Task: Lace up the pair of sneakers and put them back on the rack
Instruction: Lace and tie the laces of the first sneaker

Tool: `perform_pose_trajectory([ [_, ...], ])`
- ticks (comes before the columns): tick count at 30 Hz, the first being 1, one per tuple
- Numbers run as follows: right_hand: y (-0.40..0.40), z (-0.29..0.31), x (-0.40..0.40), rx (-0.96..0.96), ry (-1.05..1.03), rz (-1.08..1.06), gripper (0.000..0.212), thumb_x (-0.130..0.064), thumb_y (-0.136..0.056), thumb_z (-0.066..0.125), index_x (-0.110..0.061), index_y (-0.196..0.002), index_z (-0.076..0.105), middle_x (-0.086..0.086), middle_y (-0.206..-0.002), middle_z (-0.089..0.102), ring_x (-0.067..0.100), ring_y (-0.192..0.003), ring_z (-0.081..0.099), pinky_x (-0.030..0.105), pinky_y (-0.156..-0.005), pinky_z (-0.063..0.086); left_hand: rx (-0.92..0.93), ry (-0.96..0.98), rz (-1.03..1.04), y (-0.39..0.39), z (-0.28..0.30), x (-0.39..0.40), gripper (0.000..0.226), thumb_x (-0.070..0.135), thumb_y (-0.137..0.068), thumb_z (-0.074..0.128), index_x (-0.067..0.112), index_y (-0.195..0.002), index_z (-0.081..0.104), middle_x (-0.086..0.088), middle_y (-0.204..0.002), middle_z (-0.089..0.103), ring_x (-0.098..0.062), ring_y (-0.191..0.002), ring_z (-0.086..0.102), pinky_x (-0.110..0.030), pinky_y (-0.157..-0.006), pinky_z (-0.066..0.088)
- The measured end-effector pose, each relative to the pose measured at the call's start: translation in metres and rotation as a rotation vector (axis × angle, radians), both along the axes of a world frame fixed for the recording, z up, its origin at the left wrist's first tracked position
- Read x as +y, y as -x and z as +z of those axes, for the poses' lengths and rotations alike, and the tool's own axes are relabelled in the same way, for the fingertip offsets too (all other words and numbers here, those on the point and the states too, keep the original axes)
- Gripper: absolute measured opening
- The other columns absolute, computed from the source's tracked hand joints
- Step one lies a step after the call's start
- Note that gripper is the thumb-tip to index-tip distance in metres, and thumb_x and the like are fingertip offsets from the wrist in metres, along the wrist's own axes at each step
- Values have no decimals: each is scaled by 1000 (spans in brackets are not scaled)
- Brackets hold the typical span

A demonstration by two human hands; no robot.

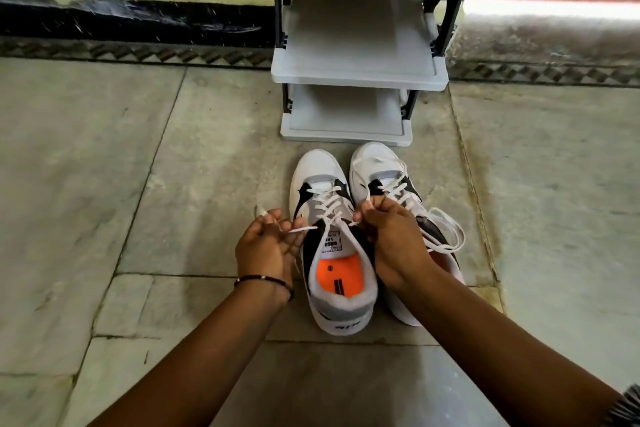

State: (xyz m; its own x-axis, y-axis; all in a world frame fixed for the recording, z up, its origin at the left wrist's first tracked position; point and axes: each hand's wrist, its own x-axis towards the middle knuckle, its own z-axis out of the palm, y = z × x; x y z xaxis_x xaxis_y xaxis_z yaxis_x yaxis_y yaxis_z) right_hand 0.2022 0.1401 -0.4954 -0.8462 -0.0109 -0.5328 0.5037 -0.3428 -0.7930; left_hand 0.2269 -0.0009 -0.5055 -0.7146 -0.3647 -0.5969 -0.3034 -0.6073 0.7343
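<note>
Fingers of the left hand are curling round one end of the white lace and pinching it, pulling it out to the left of the left sneaker, while the right hand is closing its fingers tightly on the other end of the same lace, just above the gap between the two shoes. Both lace ends are running taut from the top eyelets. A thin dark bracelet is sitting on the left wrist. The left sneaker is standing upright on the stone floor, toe pointing away from the person, with its orange insole showing in the opening. The right sneaker is standing just beside it, touching or nearly touching, and its lace is lying loose in loops over its right side. Both shoes are resting near the front edge of the lowest shelf of the grey rack, which is standing against the far wall, at the far edge of the floor
</note>
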Motion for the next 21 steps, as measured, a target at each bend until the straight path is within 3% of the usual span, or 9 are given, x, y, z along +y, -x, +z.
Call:
perform_pose_trajectory([
  [4,-3,0,5,148,-211,143,18,-5,-90,52,-4,-74,60,11,-64,56,9,-51,50,19,-52,44,199,234,-151,2,10,-2,22,15,-95,42,15,-79,58,8,-52,64,-8,-64,68,-22,-61,56],
  [7,-5,-3,-4,421,-470,395,15,-14,-85,55,-7,-84,69,24,-77,66,39,-67,58,44,-65,51,465,580,-414,7,21,4,16,16,-90,50,17,-87,66,14,-77,73,-5,-85,68,-18,-76,53],
  [8,-5,-3,-7,466,-517,491,15,-17,-81,56,-11,-85,69,24,-80,68,41,-74,62,48,-69,52,521,672,-524,9,25,6,17,18,-88,51,17,-91,68,15,-88,72,-3,-95,65,-15,-83,50],
  [10,-4,-2,-10,481,-535,597,15,-16,-74,60,-14,-87,68,17,-83,70,33,-77,66,46,-71,55,580,835,-731,11,28,7,26,26,-88,50,13,-102,68,8,-112,66,0,-114,54,-13,-97,40],
  [12,-1,-2,-8,490,-505,600,14,-15,-74,60,-5,-79,68,20,-77,69,28,-67,63,40,-64,53,542,963,-890,14,29,3,39,38,-88,42,17,-113,63,5,-122,61,-1,-123,45,-19,-105,35],
  [14,1,0,-3,448,-432,549,24,-22,-81,60,-2,-69,66,25,-66,62,23,-59,54,35,-60,45,456,1081,-945,13,31,-5,43,42,-89,34,19,-110,63,-1,-114,68,-10,-110,57,-33,-98,45],
  [16,2,2,3,385,-359,490,25,-21,-88,60,-8,-67,67,14,-61,63,16,-60,55,29,-60,46,415,1245,-961,12,31,-13,41,41,-88,35,18,-103,65,-3,-98,73,-19,-91,65,-40,-83,50],
  [18,1,4,6,370,-363,464,28,-17,-89,59,-8,-64,67,3,-56,62,11,-54,53,21,-55,43,412,1371,-936,10,32,-17,26,29,-86,47,17,-98,67,-5,-90,74,-22,-82,65,-37,-74,52],
  [21,1,7,8,377,-328,445,27,-14,-90,57,1,-70,66,13,-63,62,8,-49,53,17,-51,40,389,1380,-835,6,34,-16,12,15,-85,59,14,-90,70,-4,-80,72,-18,-73,64,-23,-65,47],
])
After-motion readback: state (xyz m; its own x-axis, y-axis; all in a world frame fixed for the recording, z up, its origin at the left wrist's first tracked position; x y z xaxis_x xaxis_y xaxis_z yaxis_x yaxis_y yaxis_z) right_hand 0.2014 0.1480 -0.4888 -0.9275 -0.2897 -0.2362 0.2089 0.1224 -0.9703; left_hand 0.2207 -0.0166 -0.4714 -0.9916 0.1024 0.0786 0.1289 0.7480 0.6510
